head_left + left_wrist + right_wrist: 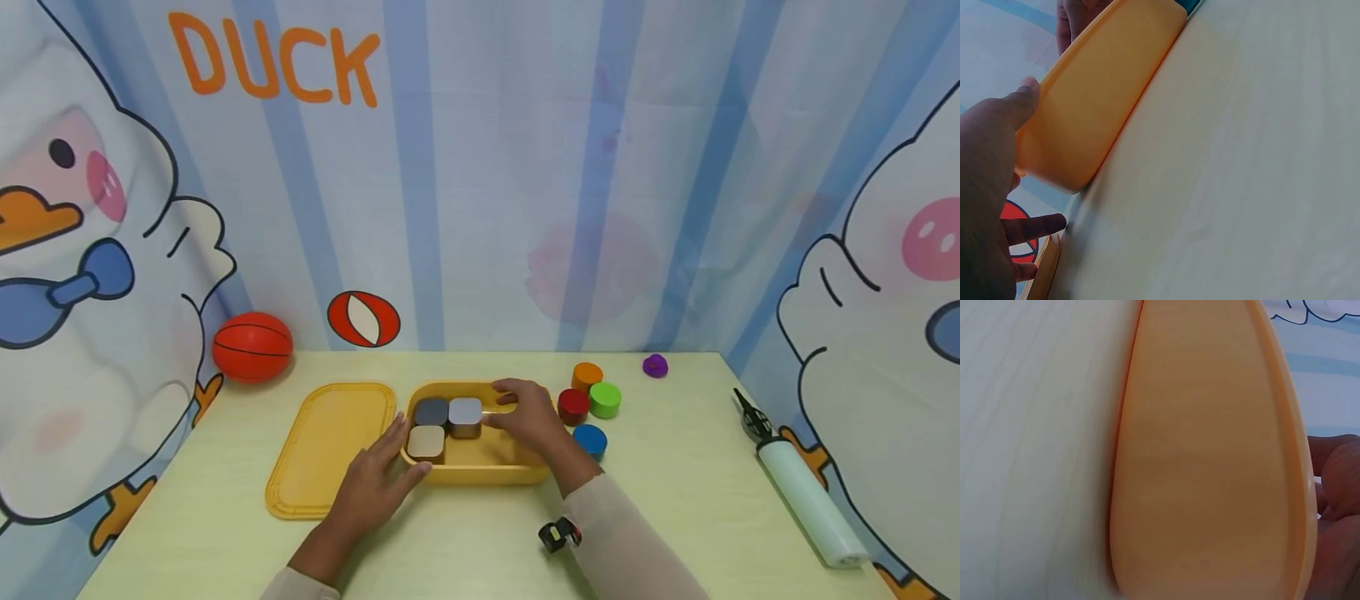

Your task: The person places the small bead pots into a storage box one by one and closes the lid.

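Observation:
A yellow box (480,475) stands open in the head view, holding a dark grey block (432,412), a pale grey block (465,408) and a cream block (426,442) in its left part. My left hand (371,483) rests against the box's left end, fingers fairly straight and thumb at the front rim. Inside the box, my right hand (528,417) is just right of the pale grey block, thumb and fingers spread apart; whether the thumb touches it is unclear. Both wrist views show mainly the outer wall of the box (1104,94).
A yellow lid (330,450) lies left of the box. To the right are round pieces: orange (587,375), red (573,407), green (604,400) and blue (590,442). Farther out are a purple piece (655,366), a red ball (252,347) and a pale green tube (810,504).

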{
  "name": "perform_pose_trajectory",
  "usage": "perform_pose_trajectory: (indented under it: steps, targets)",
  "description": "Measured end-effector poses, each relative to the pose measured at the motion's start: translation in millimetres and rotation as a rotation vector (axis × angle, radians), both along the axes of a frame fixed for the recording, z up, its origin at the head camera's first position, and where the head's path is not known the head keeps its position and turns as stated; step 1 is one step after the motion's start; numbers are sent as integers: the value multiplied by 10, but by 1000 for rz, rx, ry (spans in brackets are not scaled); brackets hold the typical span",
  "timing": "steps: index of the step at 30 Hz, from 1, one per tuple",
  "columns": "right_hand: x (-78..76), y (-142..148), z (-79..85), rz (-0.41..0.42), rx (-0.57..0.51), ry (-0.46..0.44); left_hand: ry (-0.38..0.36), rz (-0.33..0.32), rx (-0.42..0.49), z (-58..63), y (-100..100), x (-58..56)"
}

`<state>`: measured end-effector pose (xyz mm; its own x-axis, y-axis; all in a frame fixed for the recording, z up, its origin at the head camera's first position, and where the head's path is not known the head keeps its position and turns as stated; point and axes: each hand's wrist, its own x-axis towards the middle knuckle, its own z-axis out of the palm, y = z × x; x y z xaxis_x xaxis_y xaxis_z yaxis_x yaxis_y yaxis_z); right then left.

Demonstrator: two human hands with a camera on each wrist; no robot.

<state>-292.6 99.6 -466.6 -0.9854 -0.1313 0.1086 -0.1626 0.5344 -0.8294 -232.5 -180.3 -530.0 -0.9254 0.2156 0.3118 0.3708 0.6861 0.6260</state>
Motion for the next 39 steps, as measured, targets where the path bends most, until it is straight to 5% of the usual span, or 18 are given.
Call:
perform_pose_trajectory:
  steps: [15,25,39]
  targets:
    - [135,397,-15,-110,-46,225,2,-3,-13,-10,0,-6]
    - [197,747,-151,-167,17,152,-6,5,-1,10,13,20]
    - [284,1148,-197,-141,5,131,-14,4,6,19,11,12]
